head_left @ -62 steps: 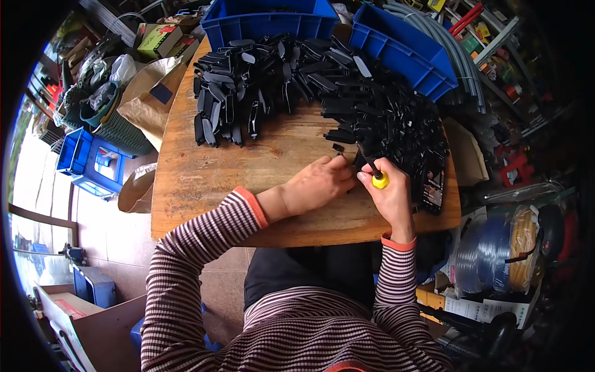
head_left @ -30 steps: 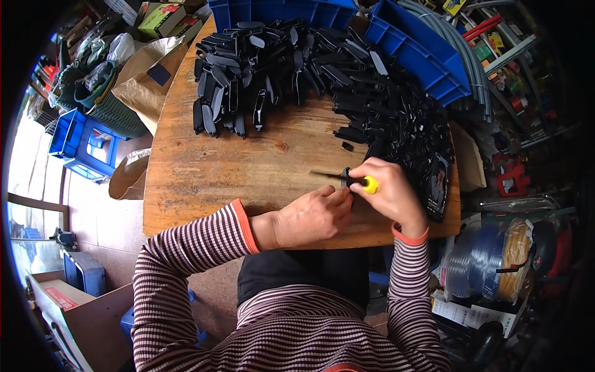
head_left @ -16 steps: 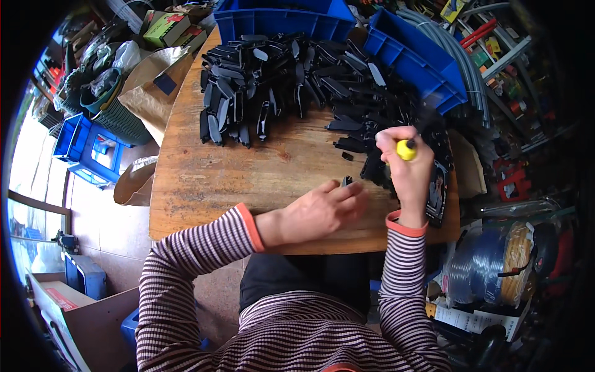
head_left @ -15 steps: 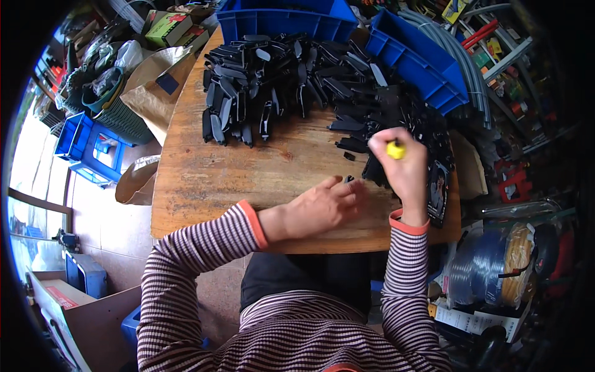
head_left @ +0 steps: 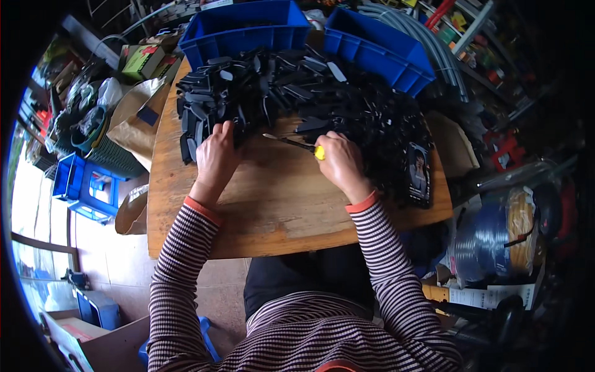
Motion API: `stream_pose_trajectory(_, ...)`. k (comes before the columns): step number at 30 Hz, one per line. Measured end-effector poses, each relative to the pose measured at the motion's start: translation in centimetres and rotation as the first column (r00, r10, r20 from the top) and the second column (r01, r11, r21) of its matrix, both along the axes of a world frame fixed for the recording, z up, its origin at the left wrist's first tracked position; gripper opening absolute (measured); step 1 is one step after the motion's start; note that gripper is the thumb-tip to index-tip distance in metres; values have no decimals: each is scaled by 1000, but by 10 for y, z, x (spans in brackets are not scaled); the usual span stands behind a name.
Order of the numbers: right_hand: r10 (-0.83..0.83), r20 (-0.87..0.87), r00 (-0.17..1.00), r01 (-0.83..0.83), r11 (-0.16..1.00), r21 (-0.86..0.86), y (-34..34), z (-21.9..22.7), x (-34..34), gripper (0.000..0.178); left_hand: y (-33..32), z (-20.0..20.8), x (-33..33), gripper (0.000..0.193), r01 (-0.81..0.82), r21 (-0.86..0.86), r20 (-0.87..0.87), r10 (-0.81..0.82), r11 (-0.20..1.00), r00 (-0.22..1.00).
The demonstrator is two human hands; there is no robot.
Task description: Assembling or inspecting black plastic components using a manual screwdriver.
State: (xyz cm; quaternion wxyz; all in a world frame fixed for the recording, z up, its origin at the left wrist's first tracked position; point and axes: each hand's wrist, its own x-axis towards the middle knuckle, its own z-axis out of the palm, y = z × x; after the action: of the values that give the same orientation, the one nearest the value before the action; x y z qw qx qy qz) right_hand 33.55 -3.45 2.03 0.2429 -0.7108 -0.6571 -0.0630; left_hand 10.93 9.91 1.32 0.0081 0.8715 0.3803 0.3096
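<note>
— Since half a second ago the left hand [head_left: 216,156] has left the bare wood near the table's middle and gone up toward ten o'clock, to the near edge of the black plastic parts [head_left: 204,118]. Has the other one shifted too?

— Yes. The right hand [head_left: 339,162] has come in from the heap at two o'clock toward the centre, and the screwdriver [head_left: 291,143] it carries now lies flat rather than standing on end.

— How are the fingers set?

— On the right they are closed around the yellow handle, which just peeks out at the knuckles. On the left they are bent down over the front row of parts, tips touching them; whether they have pinched one I cannot tell, as the back of the hand hides the grip.

— And the tool's long axis?

— It runs from the handle at about three o'clock out to the thin shaft at nine to ten o'clock, so the tip points across the wooden table [head_left: 279,211] toward the left hand. Tip and left fingers are near but apart, with bare board between.

— So which hand is closer to the pieces?

— The left, by my reading; it is already on the row at the heap's ten o'clock corner, while the right sits just below the dark mass. Two blue bins [head_left: 248,25] stand beyond the pile at twelve o'clock.
</note>
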Motion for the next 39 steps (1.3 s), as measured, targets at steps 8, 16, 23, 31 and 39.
stream_pose_trajectory(8, 11, -80, 997, 1, 989, 151, -34, 13, -14, 24, -27, 0, 14, 39, 83, -54, 11, -83, 995, 997)
stream_pose_trajectory(16, 62, -383, 922, -23, 994, 105, -65, 27, -9, 19, -110, -9, 43, 39, 502, -271, 113, -491, 821, 864)
stream_pose_trajectory(23, -1, -484, 875, 70, 990, 124, -75, 23, 5, 16, -88, 8, 33, 44, 665, -201, 33, -673, 720, 739)
stream_pose_trajectory(31, 150, -412, 899, -100, 985, 142, -55, 24, -10, 13, -100, -6, 40, 34, 803, 113, -289, -754, 585, 590)
stream_pose_trajectory(39, 214, -210, 954, -215, 976, 16, -44, 18, -19, 17, -100, -9, 40, 22, 812, 119, -268, -769, 572, 581)
